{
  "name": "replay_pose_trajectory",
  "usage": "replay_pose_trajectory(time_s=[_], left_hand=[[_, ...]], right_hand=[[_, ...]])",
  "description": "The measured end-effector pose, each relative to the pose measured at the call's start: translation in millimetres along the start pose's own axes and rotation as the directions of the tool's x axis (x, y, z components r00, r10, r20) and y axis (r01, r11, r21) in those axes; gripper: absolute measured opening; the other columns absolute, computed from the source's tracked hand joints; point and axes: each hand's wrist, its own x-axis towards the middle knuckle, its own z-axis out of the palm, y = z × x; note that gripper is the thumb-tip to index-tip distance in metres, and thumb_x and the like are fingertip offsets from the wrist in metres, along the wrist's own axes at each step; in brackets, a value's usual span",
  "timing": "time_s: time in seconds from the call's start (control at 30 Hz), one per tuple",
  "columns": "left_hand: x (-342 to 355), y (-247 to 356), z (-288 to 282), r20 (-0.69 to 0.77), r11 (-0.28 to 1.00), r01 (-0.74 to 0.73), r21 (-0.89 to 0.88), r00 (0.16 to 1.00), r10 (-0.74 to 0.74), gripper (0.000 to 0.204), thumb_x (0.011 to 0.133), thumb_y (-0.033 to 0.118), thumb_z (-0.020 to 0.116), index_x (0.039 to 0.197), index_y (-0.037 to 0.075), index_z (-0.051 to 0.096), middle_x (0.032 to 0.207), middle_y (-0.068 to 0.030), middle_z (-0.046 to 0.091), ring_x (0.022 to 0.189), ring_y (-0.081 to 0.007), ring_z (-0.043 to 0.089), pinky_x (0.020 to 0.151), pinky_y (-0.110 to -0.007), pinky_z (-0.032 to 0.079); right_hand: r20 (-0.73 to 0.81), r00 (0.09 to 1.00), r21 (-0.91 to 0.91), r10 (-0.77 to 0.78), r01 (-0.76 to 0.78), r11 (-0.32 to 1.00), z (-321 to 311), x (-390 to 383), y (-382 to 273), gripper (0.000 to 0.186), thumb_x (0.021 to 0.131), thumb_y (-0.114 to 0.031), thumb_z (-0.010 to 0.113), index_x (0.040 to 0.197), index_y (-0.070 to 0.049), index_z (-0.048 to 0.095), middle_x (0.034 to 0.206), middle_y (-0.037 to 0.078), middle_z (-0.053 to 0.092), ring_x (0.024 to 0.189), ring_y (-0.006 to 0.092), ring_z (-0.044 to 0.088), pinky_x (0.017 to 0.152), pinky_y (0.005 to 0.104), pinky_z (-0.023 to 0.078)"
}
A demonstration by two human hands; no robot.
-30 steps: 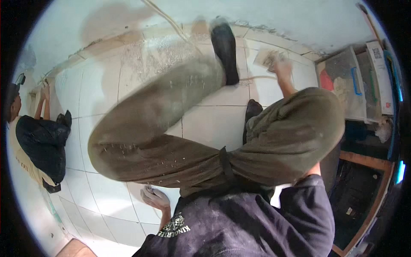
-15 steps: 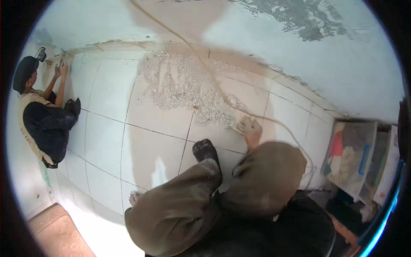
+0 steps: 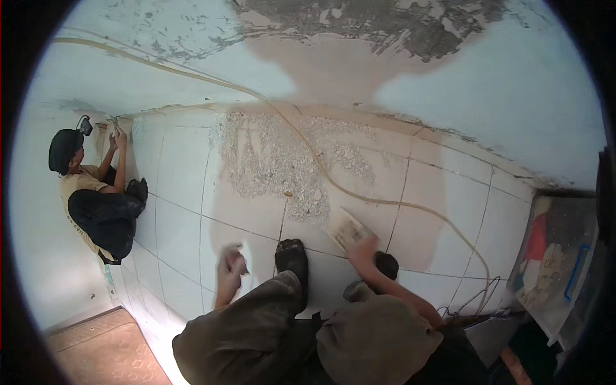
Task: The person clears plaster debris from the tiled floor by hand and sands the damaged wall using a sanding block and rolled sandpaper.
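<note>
My right hand (image 3: 363, 251) grips a flat, pale rectangular piece of cardboard or board (image 3: 350, 230), its far edge resting near the tiles. Just beyond it lies a spread of grey-white plaster crumbs (image 3: 273, 163) on the white tile floor (image 3: 244, 217). My left hand (image 3: 230, 269) is raised beside my left knee, its fingers curled in. Whether something small sits in those fingers I cannot make out.
A yellowish hose or cable (image 3: 308, 144) crosses the wall and floor. Another person (image 3: 96, 192) squats at the left, hands at the wall. A clear plastic drawer box (image 3: 558, 256) stands right. Bare grey patches (image 3: 410, 29) mark the wall. A brown mat (image 3: 106, 350) lies lower left.
My left hand has come out from beside my left knee and is raised. My right hand has drawn back toward me with the board, away from the crumbs. My view has shifted.
</note>
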Motion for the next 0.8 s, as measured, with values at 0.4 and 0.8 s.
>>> replay_pose_trajectory(time_s=[0.4, 0.8], left_hand=[[58.3, 136.3, 26.1, 0.76, 0.621, -0.496, 0.607, 0.59, -0.272, 0.055, 0.09, 0.049, 0.063, 0.122, 0.005, 0.063, 0.113, -0.017, 0.069, 0.107, -0.0327, 0.064, 0.095, -0.042, 0.048], [74.6, 496.5, 84.8, -0.149, -0.133, -0.82, 0.556, -0.256, 0.955, 0.036, 0.095, 0.017, 0.059, 0.126, -0.001, 0.055, 0.124, -0.0208, 0.059, 0.115, -0.0359, 0.057, 0.096, -0.042, 0.045]], right_hand=[[0.265, 0.796, -0.355, -0.544, 0.605, 0.713, -54.9, 45.6, -165.1, 0.033, 0.089, -0.03, 0.065, 0.094, 0.002, 0.069, 0.079, 0.024, 0.066, 0.071, 0.0372, 0.067, 0.066, 0.0428, 0.051], [0.594, 0.71, -0.74, -0.38, 0.667, 0.088, -97.4, 54.0, -292.1, 0.036, 0.092, -0.036, 0.061, 0.116, -0.011, 0.067, 0.094, 0.022, 0.069, 0.087, 0.0407, 0.065, 0.08, 0.0505, 0.052]])
